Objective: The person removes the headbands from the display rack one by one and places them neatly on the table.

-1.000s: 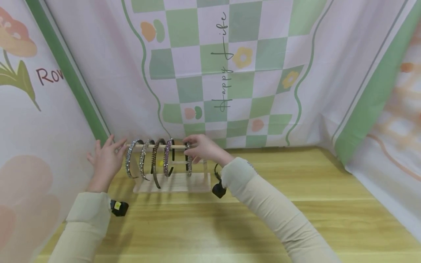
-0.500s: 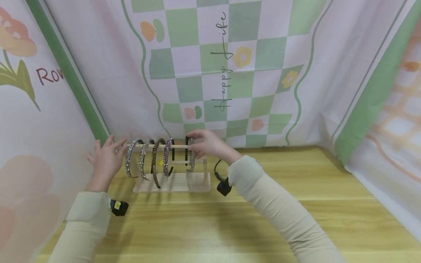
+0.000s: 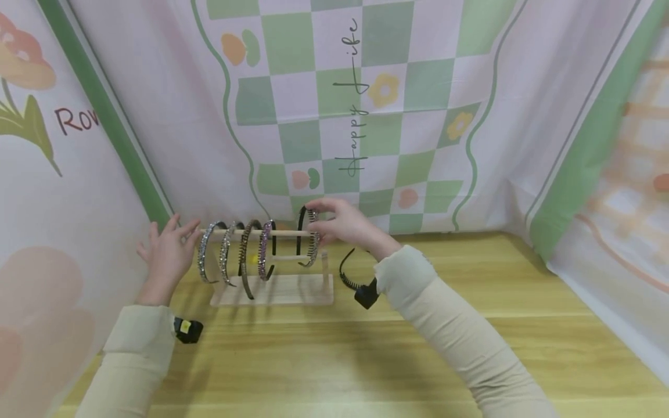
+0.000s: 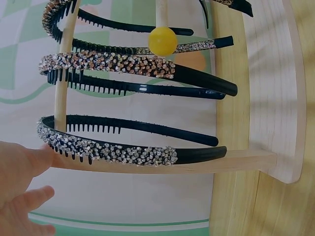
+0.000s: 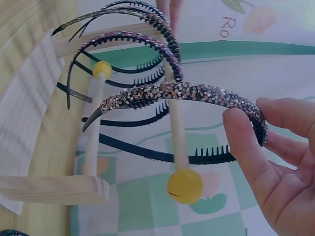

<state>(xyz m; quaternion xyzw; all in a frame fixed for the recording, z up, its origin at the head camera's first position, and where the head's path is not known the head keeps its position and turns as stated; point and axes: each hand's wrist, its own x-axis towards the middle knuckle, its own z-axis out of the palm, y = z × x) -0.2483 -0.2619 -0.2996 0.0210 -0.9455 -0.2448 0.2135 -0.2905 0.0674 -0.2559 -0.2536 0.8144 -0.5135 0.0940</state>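
My right hand [image 3: 347, 225] pinches a rhinestone-covered black headband [image 5: 167, 91] between thumb and fingers. That headband loops around the upper rod [image 5: 178, 132] of a wooden stand, close to the rod's yellow ball end [image 5: 185, 186]. Spread fingers of my left hand [image 3: 169, 249] touch the stand's left end; in the left wrist view a fingertip rests by the upright's top. Several other headbands hang on the rod: a silver one [image 4: 106, 142] nearest the left hand, another glittery one [image 3: 225, 258], a brown one [image 3: 245, 261] and a purple one [image 3: 263, 252].
The stand's pale wooden base [image 3: 282, 292] sits on the wood-grain table [image 3: 292, 360]. A dark toothed headband [image 3: 345, 277] lies right of the stand, partly hidden by the wrist camera [image 3: 367, 294]. A lower rod with a yellow ball [image 4: 162, 41] runs beneath. Printed curtain [image 3: 418, 35] hangs behind.
My right hand has moved right and slightly up, carrying the headband along the rod toward its right end. The left hand stays in place, and the other headbands have not visibly moved.
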